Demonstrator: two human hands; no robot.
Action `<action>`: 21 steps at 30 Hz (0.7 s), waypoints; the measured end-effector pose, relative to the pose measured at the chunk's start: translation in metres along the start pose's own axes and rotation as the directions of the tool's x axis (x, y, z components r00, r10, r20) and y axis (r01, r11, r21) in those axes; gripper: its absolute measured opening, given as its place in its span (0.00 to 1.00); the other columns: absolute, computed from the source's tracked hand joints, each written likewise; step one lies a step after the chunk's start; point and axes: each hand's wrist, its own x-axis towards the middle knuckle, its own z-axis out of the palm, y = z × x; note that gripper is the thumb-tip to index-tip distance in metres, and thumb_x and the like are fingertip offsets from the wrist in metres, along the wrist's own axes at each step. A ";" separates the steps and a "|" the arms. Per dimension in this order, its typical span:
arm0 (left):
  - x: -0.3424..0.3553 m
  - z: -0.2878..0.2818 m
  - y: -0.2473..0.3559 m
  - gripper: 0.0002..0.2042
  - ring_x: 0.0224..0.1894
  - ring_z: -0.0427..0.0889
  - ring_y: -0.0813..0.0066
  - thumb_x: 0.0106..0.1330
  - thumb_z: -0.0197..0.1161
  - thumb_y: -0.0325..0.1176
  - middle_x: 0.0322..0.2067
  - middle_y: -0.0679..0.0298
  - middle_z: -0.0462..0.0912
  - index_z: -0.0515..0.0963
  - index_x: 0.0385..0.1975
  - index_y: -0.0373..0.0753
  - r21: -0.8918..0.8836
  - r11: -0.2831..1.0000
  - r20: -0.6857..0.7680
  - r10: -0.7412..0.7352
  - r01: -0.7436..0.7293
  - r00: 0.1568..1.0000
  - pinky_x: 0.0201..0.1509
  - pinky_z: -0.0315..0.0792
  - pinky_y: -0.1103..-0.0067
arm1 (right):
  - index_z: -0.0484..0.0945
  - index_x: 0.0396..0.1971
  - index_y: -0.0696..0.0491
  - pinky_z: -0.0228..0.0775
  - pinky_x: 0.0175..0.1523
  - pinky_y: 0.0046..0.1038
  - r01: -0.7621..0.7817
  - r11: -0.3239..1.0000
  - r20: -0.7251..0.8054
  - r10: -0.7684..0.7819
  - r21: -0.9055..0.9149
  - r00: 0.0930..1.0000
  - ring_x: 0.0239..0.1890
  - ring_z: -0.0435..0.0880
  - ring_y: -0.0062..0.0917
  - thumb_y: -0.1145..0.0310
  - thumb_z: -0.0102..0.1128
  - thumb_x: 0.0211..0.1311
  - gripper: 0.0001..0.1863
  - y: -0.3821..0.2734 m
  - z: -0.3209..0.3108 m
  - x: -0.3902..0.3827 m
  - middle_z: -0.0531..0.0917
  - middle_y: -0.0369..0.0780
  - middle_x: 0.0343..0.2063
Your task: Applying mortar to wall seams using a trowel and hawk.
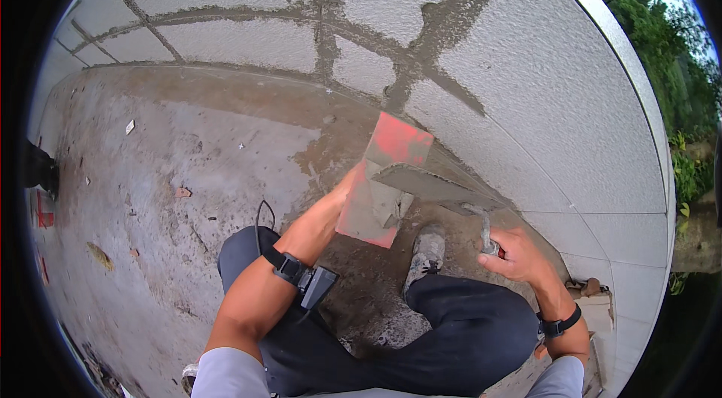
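My left hand (347,186) holds a flat red board (397,138) from beneath, and the board hides most of its fingers. Grey mortar (370,214) coats much of the board, with a small heap on its near half. In my right hand (517,255) is a steel trowel (436,186), gripped by its handle at the end of a bent shank. The trowel's mortar-smeared blade reaches left over the board; whether it touches the mortar I cannot tell. Just beyond both tools stands the pale rough-faced wall (556,97), with grey mortar bands (410,63) along its joints.
A thin string line (538,165) runs along the wall. My dusty shoe (427,255) rests on the concrete floor (158,195) below the tools. Debris, including a reddish chip (183,192), lies to the left. A red bucket-like container (45,210) stands at the far left.
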 end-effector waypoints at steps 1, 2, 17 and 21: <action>0.000 0.005 0.001 0.17 0.37 0.80 0.74 0.73 0.50 0.44 0.41 0.65 0.80 0.74 0.50 0.37 0.000 1.000 0.004 -0.003 0.003 1.000 0.39 0.76 0.73 | 0.75 0.27 0.55 0.63 0.25 0.31 -0.048 0.998 0.019 0.049 -0.040 0.999 0.17 0.71 0.35 0.54 0.63 0.56 0.18 -0.001 0.000 0.000 0.72 0.42 0.15; 0.002 0.010 0.001 0.17 0.38 0.80 0.74 0.73 0.49 0.43 0.42 0.64 0.80 0.74 0.51 0.37 0.005 1.000 0.013 -0.011 0.011 1.000 0.39 0.76 0.73 | 0.75 0.27 0.55 0.63 0.25 0.31 -0.054 0.998 0.017 0.055 -0.041 0.998 0.17 0.71 0.35 0.54 0.63 0.56 0.18 -0.001 0.002 0.001 0.72 0.42 0.15; 0.028 -0.002 -0.027 0.10 0.35 0.80 0.80 0.72 0.52 0.32 0.37 0.69 0.81 0.78 0.44 0.36 0.175 0.985 0.216 -0.053 0.015 0.975 0.38 0.76 0.79 | 0.74 0.27 0.59 0.70 0.28 0.40 -0.339 0.782 -0.518 0.023 -0.524 0.855 0.22 0.80 0.46 0.55 0.64 0.56 0.19 0.130 0.001 -0.001 0.80 0.48 0.19; 0.037 -0.004 -0.031 0.09 0.35 0.80 0.79 0.71 0.52 0.32 0.36 0.68 0.81 0.78 0.43 0.36 0.124 0.987 0.100 -0.112 0.100 0.989 0.36 0.76 0.79 | 0.74 0.28 0.59 0.71 0.29 0.41 -0.410 0.787 -0.519 0.135 -0.460 0.844 0.24 0.81 0.46 0.57 0.63 0.57 0.18 0.149 -0.023 0.017 0.80 0.48 0.19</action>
